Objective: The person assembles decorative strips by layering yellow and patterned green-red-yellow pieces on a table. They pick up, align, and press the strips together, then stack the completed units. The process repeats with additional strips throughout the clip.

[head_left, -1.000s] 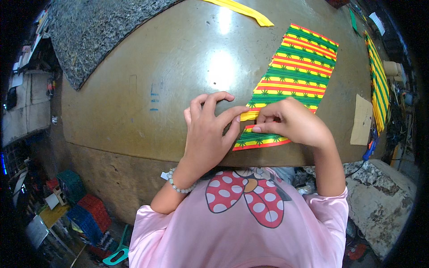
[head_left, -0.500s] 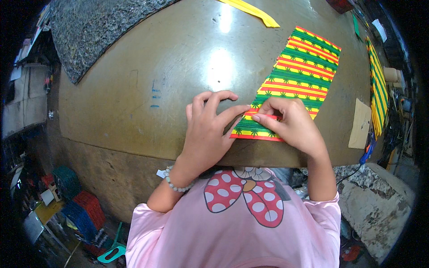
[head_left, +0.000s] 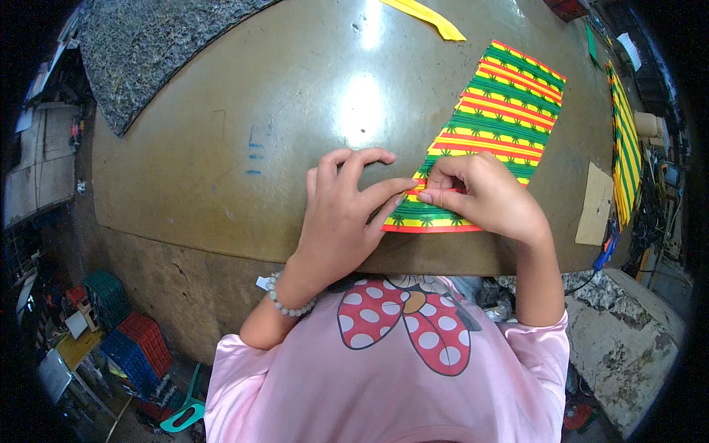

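A striped piece of what looks like fabric (head_left: 502, 122), red, yellow and green with dark leaf shapes, lies slanting on the table, its left edge slightly stepped. At its near left edge my left hand (head_left: 343, 203) has thumb and index fingertip closed on the border, with the other fingers bent over the bare tabletop. My right hand (head_left: 491, 196) rests over the near part. Its thumb and index finger pinch a bit of the fabric close to my left fingertips, and its palm side hides what lies beneath.
The brown tabletop (head_left: 185, 162) ends in a curved edge near my body. A dark textured sheet (head_left: 162, 52) covers the far left corner. A yellow strip (head_left: 428, 16) lies at the far side. On the right are a tan card (head_left: 594, 203), a blue-handled tool (head_left: 607, 251) and more striped material (head_left: 624, 148).
Both hands keep nearly the same place at the fabric's near left edge. My right wrist has shifted slightly outward, and the view has moved a little.
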`<action>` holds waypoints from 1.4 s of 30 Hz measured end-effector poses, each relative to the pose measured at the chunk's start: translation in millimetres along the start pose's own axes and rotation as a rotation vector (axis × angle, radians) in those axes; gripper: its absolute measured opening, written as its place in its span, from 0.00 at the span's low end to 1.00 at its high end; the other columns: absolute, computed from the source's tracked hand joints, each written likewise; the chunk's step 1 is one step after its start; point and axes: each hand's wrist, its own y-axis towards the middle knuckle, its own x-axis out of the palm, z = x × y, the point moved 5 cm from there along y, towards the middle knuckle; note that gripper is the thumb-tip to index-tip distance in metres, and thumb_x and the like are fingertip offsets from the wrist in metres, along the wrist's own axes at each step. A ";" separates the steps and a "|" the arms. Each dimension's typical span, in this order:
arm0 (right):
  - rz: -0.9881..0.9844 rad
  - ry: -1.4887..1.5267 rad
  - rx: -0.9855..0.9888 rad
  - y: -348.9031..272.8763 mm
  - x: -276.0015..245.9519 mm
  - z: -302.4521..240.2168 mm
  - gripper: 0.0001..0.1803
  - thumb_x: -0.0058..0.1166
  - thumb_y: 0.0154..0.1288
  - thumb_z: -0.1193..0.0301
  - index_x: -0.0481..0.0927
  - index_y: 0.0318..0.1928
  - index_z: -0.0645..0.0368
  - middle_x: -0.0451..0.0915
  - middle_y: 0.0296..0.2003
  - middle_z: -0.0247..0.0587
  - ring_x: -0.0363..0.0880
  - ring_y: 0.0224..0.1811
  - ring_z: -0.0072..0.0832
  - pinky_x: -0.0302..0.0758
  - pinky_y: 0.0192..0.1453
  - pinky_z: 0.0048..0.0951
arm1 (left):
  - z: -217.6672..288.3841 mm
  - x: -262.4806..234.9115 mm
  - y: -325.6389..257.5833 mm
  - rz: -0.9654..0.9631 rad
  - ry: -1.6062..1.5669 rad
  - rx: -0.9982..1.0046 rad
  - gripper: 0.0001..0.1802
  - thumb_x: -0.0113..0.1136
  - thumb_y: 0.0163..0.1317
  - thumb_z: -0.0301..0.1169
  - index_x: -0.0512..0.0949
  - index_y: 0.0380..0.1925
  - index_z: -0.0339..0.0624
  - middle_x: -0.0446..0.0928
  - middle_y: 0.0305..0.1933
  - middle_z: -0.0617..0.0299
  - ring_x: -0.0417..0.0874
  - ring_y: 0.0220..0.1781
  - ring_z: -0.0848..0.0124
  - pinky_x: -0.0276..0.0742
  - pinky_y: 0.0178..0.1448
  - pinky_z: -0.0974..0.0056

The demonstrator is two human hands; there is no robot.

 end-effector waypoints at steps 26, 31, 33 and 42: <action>0.005 -0.039 0.007 3.0 0.5 0.8 0.16 0.65 0.65 0.63 0.78 0.29 0.64 0.76 0.20 0.42 0.74 0.22 0.31 0.69 0.30 0.33 | 2.1 -4.8 7.8 -0.014 -0.010 -0.006 0.09 0.66 0.60 0.34 0.87 0.41 0.54 0.76 0.55 0.68 0.70 0.58 0.61 0.64 0.59 0.56; -0.033 0.004 -0.028 -0.3 -0.3 4.3 0.15 0.64 0.67 0.64 0.78 0.31 0.63 0.76 0.21 0.40 0.73 0.23 0.27 0.69 0.30 0.32 | 1.4 -5.2 5.6 -0.010 -0.001 -0.003 0.09 0.66 0.59 0.33 0.87 0.40 0.55 0.77 0.55 0.70 0.70 0.58 0.61 0.64 0.59 0.56; -0.062 0.050 -0.056 -1.4 -0.3 5.2 0.15 0.63 0.68 0.64 0.78 0.31 0.63 0.76 0.22 0.39 0.73 0.24 0.26 0.69 0.30 0.32 | 1.5 -4.8 5.1 -0.009 -0.004 -0.007 0.09 0.67 0.59 0.33 0.87 0.40 0.56 0.77 0.55 0.70 0.70 0.58 0.62 0.64 0.59 0.56; -0.003 0.003 0.019 -1.3 0.9 1.5 0.15 0.63 0.68 0.64 0.78 0.31 0.63 0.77 0.23 0.39 0.75 0.24 0.26 0.70 0.31 0.32 | -0.1 -4.3 4.4 0.007 -0.015 0.001 0.09 0.67 0.58 0.32 0.87 0.40 0.55 0.77 0.55 0.70 0.70 0.58 0.62 0.64 0.60 0.56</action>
